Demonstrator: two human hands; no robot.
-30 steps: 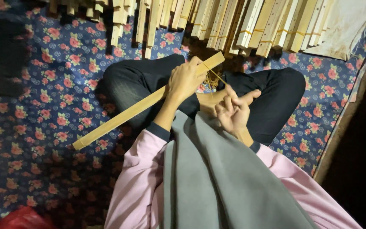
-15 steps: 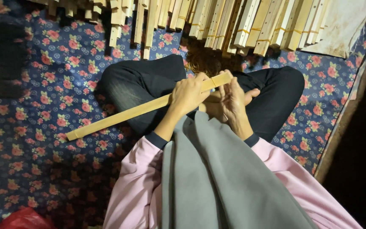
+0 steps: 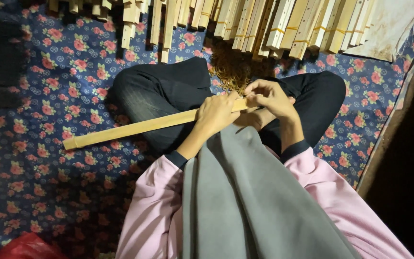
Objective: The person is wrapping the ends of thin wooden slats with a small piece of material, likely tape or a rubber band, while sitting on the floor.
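The person sits cross-legged on a floral mat [image 3: 39, 110] spread on the floor, with a long flat wooden slat [image 3: 135, 128] held across the lap. The left hand [image 3: 219, 114] is clenched around the slat close to its right-hand end; the fingers wrap over the top edge and the grip appears firm. The right hand [image 3: 270, 98] meets the same end of the slat, with its fingertips [image 3: 252, 91] pinched at the tip (what they pinch, possibly a thin band or thread, is too small to identify). Whether the right-hand grip bears on the slat itself or only on something at its tip cannot be told.

Position of the slat relative to the grip: nearly all of its length extends to the person's left, past the left knee and out over the mat, tilted slightly downward toward the far end. Only a short portion lies between the two hands, and the free end hangs unsupported.

Progress, as a judgement: the work on this slat appears to be in hand at its near end and not complete, since both hands are engaged there. Along the top of the view lies a row of bundled slats [image 3: 283, 24], several bound with yellow bands, which suggests finished stock. A heap of loose brown bands [image 3: 235, 69] lies between that row and the knees, so material remains
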